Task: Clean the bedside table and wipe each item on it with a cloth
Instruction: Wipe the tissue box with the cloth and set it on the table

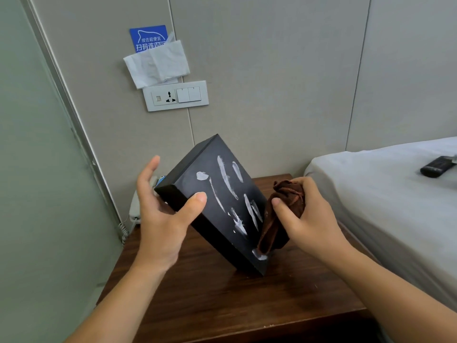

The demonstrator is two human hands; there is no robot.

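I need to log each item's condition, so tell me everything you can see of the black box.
The black box is a matte, rectangular box, cardboard by its look, with a seam near its top edge suggesting a lid. White smears streak its broad face. It stands tilted, one lower corner on the wooden bedside table. The left hand holds its upper end, thumb on the face. The brown cloth, bunched in the right hand, touches its right edge.

Both forearms are bare to the frame's edge, sleeveless; left hand [163,214] and right hand [309,219] wear no rings.
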